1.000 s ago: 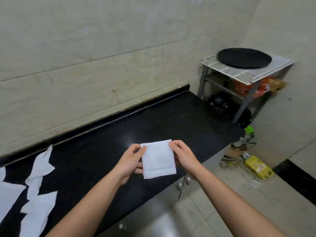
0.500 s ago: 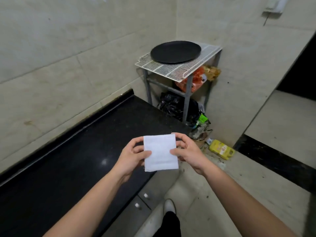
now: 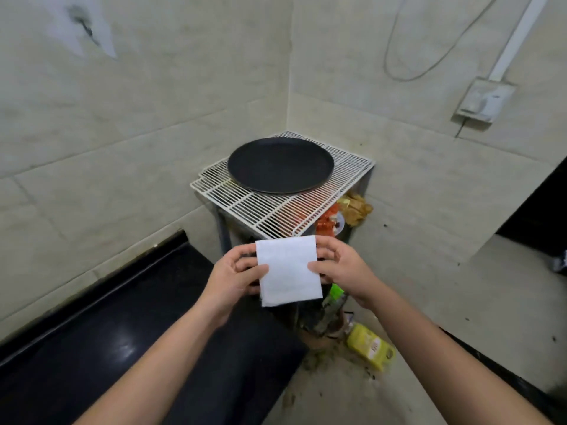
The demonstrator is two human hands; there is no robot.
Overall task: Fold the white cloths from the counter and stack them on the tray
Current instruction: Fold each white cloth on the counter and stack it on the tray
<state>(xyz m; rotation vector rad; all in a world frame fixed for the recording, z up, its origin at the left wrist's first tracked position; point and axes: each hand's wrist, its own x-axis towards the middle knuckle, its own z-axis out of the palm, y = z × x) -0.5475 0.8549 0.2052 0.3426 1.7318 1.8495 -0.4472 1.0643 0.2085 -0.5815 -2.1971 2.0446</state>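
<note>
- Since a second ago the view has swung off the black counter (image 3: 122, 332) toward the corner, and the loose cloths at its far left have dropped out of sight.
- Left hand (image 3: 233, 277) pinches the folded white cloth (image 3: 288, 271) by its left edge.
- That cloth hangs in the air, short of the wire rack (image 3: 276, 213).
- Right hand (image 3: 343, 271) pinches its right edge.
- Round tray (image 3: 280, 165) on the rack holds nothing, so stacking looks barely begun.

Holding up a white cloth (image 3: 288, 269), folded to a smooth near-square, pinched at both side edges in mid-air. Further off, a round black tray (image 3: 280, 165) lying flat on a wire rack (image 3: 270, 210), apart from the cloth.
</note>
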